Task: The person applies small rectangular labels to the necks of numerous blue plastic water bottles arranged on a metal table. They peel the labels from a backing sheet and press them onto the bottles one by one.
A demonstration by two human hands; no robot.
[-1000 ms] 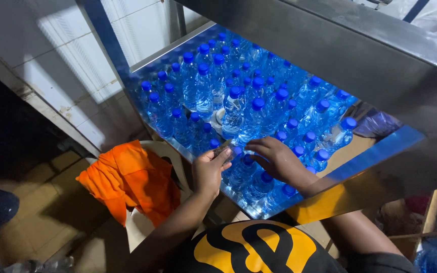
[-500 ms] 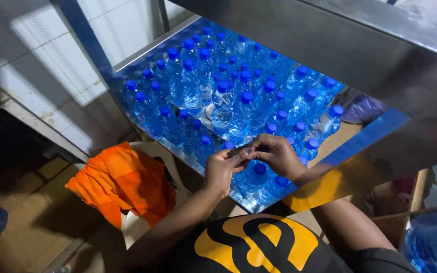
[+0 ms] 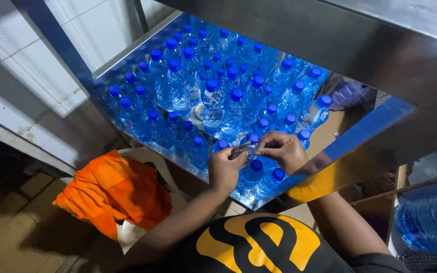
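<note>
Pinching a small dark piece (image 3: 241,150) between them, the left hand (image 3: 225,169) and right hand (image 3: 282,150) meet over the steel table (image 3: 365,132); blue-capped bottles (image 3: 213,96) crowd it beyond, orange cloth (image 3: 112,194) left, tiled wall (image 3: 41,76) farther.

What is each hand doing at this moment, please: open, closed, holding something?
Left hand: closed, pinching a small dark thing above the blue-capped bottles.
Right hand: closed, fingers pinching the same small thing from the other side.
</note>
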